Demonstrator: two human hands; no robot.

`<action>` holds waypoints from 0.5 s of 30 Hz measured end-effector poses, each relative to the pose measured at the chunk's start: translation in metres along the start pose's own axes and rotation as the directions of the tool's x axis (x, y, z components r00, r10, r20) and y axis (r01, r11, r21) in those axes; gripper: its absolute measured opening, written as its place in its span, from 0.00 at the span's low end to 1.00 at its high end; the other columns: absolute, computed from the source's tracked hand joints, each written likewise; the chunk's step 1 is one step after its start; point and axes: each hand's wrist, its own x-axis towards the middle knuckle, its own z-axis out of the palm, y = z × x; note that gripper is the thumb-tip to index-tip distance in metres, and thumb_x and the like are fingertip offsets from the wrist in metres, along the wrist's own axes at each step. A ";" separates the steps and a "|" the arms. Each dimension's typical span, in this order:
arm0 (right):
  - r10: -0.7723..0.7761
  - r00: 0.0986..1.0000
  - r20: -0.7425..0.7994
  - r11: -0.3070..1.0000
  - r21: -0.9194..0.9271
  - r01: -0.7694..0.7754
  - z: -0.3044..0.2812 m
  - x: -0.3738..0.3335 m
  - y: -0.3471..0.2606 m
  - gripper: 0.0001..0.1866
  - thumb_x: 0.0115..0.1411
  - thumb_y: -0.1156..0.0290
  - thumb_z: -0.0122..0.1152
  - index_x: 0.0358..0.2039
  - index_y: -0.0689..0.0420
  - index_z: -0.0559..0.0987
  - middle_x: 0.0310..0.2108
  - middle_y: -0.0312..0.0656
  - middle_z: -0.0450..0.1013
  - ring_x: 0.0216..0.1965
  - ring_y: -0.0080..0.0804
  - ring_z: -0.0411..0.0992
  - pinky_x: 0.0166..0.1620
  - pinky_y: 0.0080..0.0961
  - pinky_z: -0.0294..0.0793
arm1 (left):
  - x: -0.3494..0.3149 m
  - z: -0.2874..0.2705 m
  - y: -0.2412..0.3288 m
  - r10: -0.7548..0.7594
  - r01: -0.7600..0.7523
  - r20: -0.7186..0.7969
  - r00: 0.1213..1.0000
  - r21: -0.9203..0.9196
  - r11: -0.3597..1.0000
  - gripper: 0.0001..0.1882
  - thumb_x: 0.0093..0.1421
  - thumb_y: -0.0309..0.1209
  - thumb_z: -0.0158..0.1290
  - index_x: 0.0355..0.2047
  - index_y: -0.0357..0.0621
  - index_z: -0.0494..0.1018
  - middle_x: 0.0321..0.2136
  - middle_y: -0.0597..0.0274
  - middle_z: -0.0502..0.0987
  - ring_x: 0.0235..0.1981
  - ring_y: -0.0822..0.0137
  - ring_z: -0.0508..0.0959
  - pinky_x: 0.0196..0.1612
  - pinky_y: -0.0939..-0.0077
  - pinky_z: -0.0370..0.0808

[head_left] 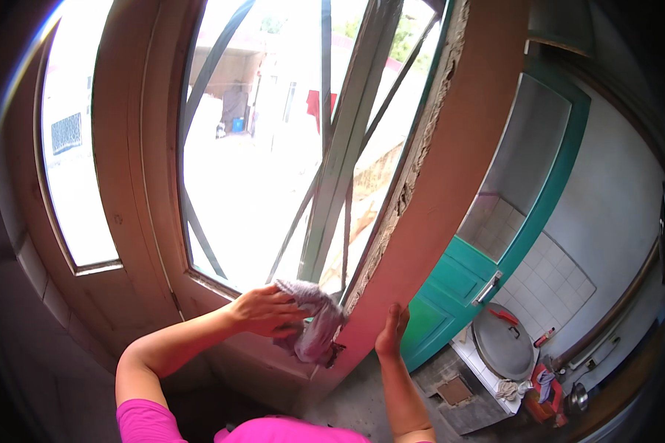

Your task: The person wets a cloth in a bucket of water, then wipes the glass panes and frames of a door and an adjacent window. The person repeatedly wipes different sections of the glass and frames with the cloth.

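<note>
A crumpled greyish-purple cloth (319,325) is in my left hand (270,310), pressed at the lower right corner of a glazed reddish-brown wooden door (451,170). My left fingers lie across the cloth, and part of it hangs below them over the door's lower frame. On the right, my right hand (391,332) grips the door's outer edge with the thumb up; its other fingers are mostly hidden. The glass pane (251,199) is bright with daylight. Along its right side the strip of putty or wood (414,173) looks rough and chipped.
A green door (462,269) with a metal handle stands behind on the right. Beyond it, a tiled stove (458,391) carries a large round grey lid (502,340). Another narrow window (74,148) is at the left. Diagonal bars cross behind the glass.
</note>
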 end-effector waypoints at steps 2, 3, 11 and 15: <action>0.065 0.997 -0.040 0.995 -0.067 -0.068 -0.002 0.001 0.002 0.25 0.75 0.57 0.50 0.61 0.66 0.69 0.55 0.48 0.71 0.53 0.33 0.70 0.54 0.32 0.69 | 0.012 -0.014 -0.020 0.060 -0.070 0.070 0.996 0.148 0.987 0.30 0.60 0.58 0.57 0.61 0.70 0.74 0.48 0.87 0.77 0.52 0.79 0.74 0.54 0.75 0.70; 0.054 0.999 0.001 0.994 -0.090 -0.054 -0.004 0.001 0.003 0.24 0.75 0.58 0.50 0.60 0.65 0.69 0.54 0.48 0.71 0.52 0.34 0.70 0.54 0.32 0.69 | 0.020 -0.016 -0.033 0.100 -0.090 -0.038 0.994 0.197 0.976 0.28 0.60 0.57 0.57 0.61 0.72 0.75 0.47 0.87 0.77 0.52 0.78 0.74 0.53 0.74 0.70; 0.142 0.980 0.139 0.902 -0.425 -0.071 -0.032 0.004 0.015 0.23 0.74 0.69 0.44 0.65 0.66 0.66 0.64 0.61 0.62 0.61 0.60 0.63 0.65 0.52 0.59 | 0.265 -0.187 -0.186 0.019 0.252 -0.664 0.748 0.310 0.917 0.26 0.65 0.45 0.55 0.63 0.57 0.72 0.63 0.56 0.69 0.66 0.47 0.65 0.69 0.46 0.61; 0.225 0.958 0.178 0.894 -0.429 -0.130 -0.006 -0.002 -0.001 0.26 0.74 0.70 0.45 0.69 0.66 0.63 0.69 0.68 0.56 0.67 0.70 0.58 0.68 0.58 0.57 | 0.366 -0.351 -0.326 0.296 0.363 -0.556 0.777 0.780 0.510 0.27 0.63 0.37 0.55 0.59 0.35 0.71 0.65 0.43 0.68 0.73 0.47 0.57 0.76 0.50 0.47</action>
